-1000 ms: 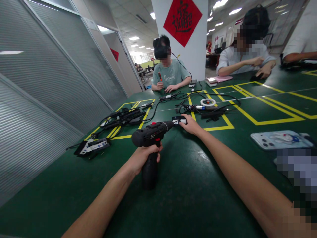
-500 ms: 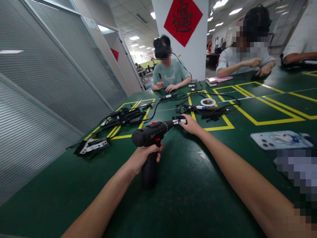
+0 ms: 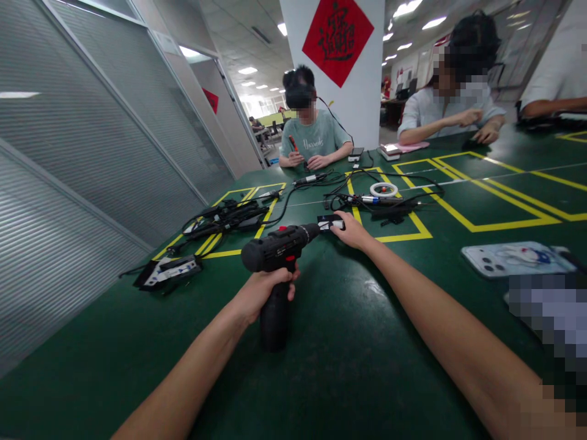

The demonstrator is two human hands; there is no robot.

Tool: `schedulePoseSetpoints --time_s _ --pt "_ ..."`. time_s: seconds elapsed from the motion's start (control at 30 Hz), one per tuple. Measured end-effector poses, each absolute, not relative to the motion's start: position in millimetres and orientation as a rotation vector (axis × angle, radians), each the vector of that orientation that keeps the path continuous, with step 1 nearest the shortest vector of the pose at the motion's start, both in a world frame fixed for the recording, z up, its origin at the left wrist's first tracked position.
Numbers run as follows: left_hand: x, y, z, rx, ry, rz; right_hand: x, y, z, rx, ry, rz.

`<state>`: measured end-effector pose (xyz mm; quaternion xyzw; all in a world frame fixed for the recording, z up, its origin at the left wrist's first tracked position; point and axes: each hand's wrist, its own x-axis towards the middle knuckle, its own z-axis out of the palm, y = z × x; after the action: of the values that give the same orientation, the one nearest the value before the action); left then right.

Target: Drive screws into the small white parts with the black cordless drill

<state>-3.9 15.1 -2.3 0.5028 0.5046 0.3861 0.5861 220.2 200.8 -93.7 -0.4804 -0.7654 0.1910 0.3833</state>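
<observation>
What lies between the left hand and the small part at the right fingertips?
The black drill, its chuck toward the small part, as the head view shows.

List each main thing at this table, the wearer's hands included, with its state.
Left hand: closed around the drill
Drill: upright, nose toward the small part
Right hand: gripping the small part
Small part: partly covered
Phone: lying back up
Cable heap: tangled
White ring: lying flat

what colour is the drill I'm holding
The drill is black with small red parts; head view shows it.
</observation>
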Motion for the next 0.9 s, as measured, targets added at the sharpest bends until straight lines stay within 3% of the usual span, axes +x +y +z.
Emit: schedulePoseSetpoints --time_s 0.9 --pt "-5.6 16.0 -3.7 1.183 1.176 0.888 220.6 201.2 -93.4 -1.222 -1.946 0.507"
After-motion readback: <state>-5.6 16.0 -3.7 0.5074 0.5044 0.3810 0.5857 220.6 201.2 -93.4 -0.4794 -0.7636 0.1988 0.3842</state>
